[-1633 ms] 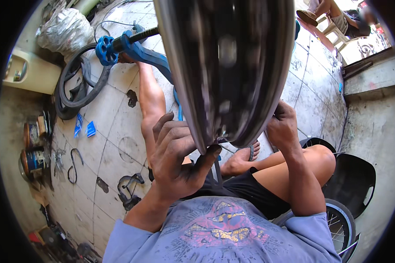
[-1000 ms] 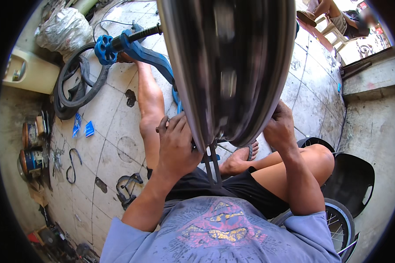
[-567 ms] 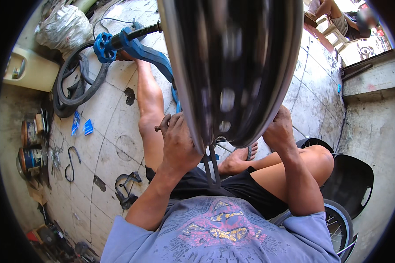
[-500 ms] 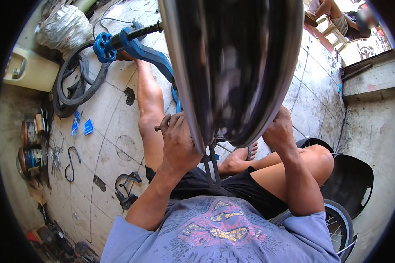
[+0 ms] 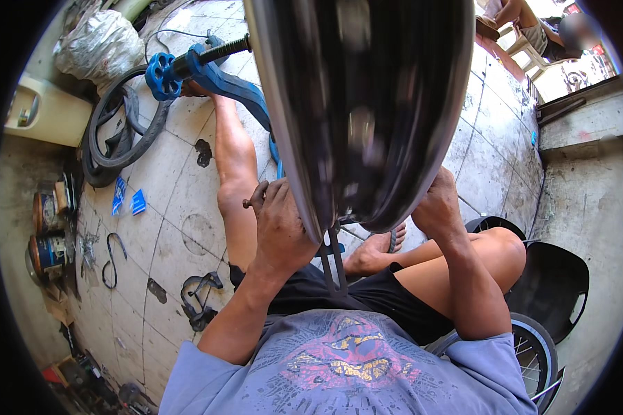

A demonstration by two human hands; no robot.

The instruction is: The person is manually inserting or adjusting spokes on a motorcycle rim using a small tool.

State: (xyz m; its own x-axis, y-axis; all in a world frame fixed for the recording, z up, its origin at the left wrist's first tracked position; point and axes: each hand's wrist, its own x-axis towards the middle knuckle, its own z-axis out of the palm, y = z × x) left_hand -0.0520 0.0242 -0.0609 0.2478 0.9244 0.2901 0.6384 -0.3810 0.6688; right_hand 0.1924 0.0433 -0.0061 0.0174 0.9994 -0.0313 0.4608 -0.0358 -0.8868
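Note:
A dark, shiny wheel rim (image 5: 358,97), smeared as if spinning, hangs upright in a blue stand (image 5: 246,100) with a threaded spindle. My left hand (image 5: 280,225) has its fingers bent round a dark metal fitting at the rim's lower left, with a bolt (image 5: 248,203) poking out past the fingertips. A slotted dark metal bar (image 5: 335,270) hangs below the rim beside that hand. My right hand (image 5: 436,204) is curled at the rim's lower right, its fingertips hidden, and what it grips cannot be made out.
Black tubes (image 5: 124,159), a bulky silvery bag (image 5: 100,45), blue packets (image 5: 138,202) and cans (image 5: 48,252) lie at the left. A spoked wheel (image 5: 536,360) and black panel (image 5: 554,283) are at my right. Another person (image 5: 533,31) sits on a chair at the upper right.
My left hand has dropped from raised, spread fingers to a bent grip by the bolt, uncovering the slotted bar. My right hand has shifted slightly down. The rim's blurred highlights differ.

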